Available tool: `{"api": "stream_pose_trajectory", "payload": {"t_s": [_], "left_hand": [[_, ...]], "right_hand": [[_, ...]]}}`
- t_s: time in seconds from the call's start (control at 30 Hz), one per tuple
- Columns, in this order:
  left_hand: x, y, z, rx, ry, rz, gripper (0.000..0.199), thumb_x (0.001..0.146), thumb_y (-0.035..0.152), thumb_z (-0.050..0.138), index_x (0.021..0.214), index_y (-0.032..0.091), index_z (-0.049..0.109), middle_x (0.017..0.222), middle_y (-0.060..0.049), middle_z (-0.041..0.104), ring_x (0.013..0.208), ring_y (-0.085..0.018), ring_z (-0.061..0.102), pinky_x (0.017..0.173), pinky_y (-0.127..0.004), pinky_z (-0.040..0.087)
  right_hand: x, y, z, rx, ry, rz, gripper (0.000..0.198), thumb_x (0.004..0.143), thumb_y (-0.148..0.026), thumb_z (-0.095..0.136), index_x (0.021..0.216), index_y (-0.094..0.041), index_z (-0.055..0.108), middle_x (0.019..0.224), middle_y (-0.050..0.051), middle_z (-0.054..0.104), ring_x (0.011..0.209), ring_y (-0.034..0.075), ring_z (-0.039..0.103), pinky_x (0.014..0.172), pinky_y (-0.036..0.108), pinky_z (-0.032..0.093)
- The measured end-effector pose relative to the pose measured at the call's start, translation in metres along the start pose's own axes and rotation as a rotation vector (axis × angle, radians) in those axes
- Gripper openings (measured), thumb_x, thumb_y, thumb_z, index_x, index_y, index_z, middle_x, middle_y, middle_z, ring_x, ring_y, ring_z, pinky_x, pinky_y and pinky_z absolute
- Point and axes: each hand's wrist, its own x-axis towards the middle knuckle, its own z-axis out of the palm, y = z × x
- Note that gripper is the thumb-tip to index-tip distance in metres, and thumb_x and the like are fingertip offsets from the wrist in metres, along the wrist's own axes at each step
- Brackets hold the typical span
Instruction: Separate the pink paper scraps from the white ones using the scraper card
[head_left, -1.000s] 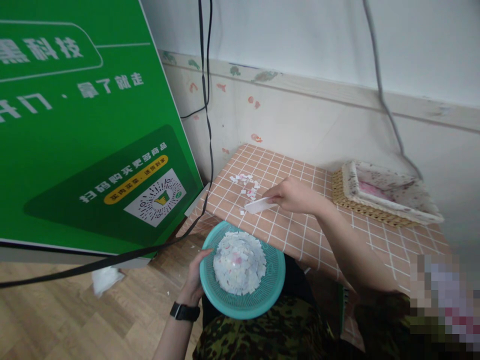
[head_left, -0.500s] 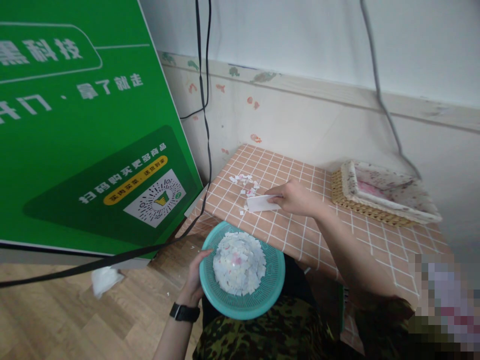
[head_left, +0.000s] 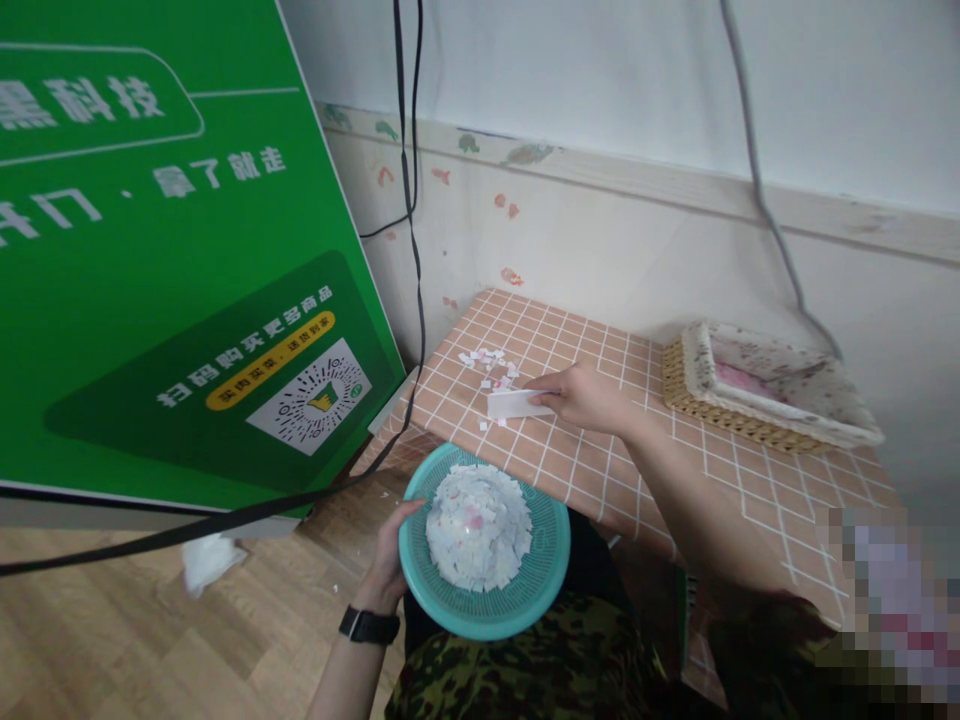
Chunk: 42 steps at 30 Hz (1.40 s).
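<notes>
My left hand [head_left: 395, 555] grips the left rim of a turquoise plastic basket [head_left: 551, 575], thumb over the edge and the other fingers hidden beneath. A heap of small white paper scraps [head_left: 480, 530] fills its middle. The basket is just below the front edge of the table. Over the tabletop, my right hand [head_left: 581, 398] pinches a flat white card [head_left: 514, 404], held on its long side. Loose paper bits [head_left: 487, 360] lie on the checked cloth beyond the card, and a few more are at its near side.
A brown-and-white checked cloth [head_left: 600, 345] covers the table. At its right stands a lined wicker basket [head_left: 742, 420]. On the left rises a green printed panel [head_left: 187, 230], with a black cable [head_left: 416, 290] hanging in front. A white crumpled bag [head_left: 211, 560] lies on the floor.
My right hand has shifted slightly left and away from me with the card, showing paper bits at its near side. My left hand and the turquoise basket have stayed put.
</notes>
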Motion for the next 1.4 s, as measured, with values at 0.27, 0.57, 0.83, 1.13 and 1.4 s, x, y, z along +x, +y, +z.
{"api": "stream_pose_trajectory", "payload": {"t_s": [0.27, 0.57, 0.83, 1.13, 1.4], "left_hand": [[-0.002, 0.001, 0.002, 0.0, -0.01, -0.008, 0.021, 0.073, 0.023, 0.065, 0.086, 0.008, 0.072, 0.08, -0.013, 0.076, 0.072, -0.028, 0.07, 0.076, -0.04, 0.054], [-0.005, 0.002, 0.006, -0.003, 0.01, -0.017, 0.02, 0.072, 0.022, 0.064, 0.084, 0.008, 0.073, 0.077, -0.013, 0.076, 0.074, -0.029, 0.07, 0.077, -0.04, 0.053], [-0.004, 0.002, 0.005, -0.002, 0.029, -0.023, 0.019, 0.072, 0.021, 0.065, 0.083, 0.007, 0.073, 0.074, -0.012, 0.076, 0.069, -0.028, 0.07, 0.076, -0.039, 0.053], [-0.005, 0.003, 0.007, -0.005, 0.037, -0.036, 0.021, 0.071, 0.021, 0.064, 0.086, 0.008, 0.072, 0.077, -0.013, 0.076, 0.076, -0.03, 0.071, 0.077, -0.041, 0.053], [-0.003, 0.002, 0.004, 0.005, 0.01, -0.036, 0.02, 0.073, 0.023, 0.064, 0.085, 0.009, 0.072, 0.079, -0.013, 0.076, 0.078, -0.03, 0.07, 0.078, -0.041, 0.053]], "right_hand": [[-0.013, 0.003, -0.002, 0.009, 0.029, 0.064, 0.027, 0.085, -0.021, 0.051, 0.102, -0.021, 0.071, 0.085, 0.003, 0.072, 0.069, 0.014, 0.063, 0.063, 0.025, 0.04], [-0.01, 0.001, 0.013, -0.012, 0.064, 0.06, 0.028, 0.087, -0.023, 0.051, 0.109, -0.024, 0.068, 0.089, 0.003, 0.073, 0.069, 0.013, 0.064, 0.062, 0.024, 0.039], [-0.011, -0.014, 0.024, 0.042, 0.043, 0.026, 0.028, 0.088, -0.022, 0.049, 0.109, -0.023, 0.068, 0.094, 0.005, 0.073, 0.077, 0.016, 0.066, 0.067, 0.025, 0.042], [-0.014, -0.022, 0.017, 0.029, -0.006, -0.021, 0.028, 0.089, -0.023, 0.047, 0.107, -0.025, 0.069, 0.094, 0.003, 0.072, 0.075, 0.015, 0.065, 0.066, 0.026, 0.041], [-0.029, -0.009, -0.006, -0.175, 0.039, 0.118, 0.026, 0.086, -0.021, 0.047, 0.098, -0.018, 0.069, 0.072, 0.005, 0.07, 0.059, 0.013, 0.058, 0.058, 0.026, 0.036]]}}
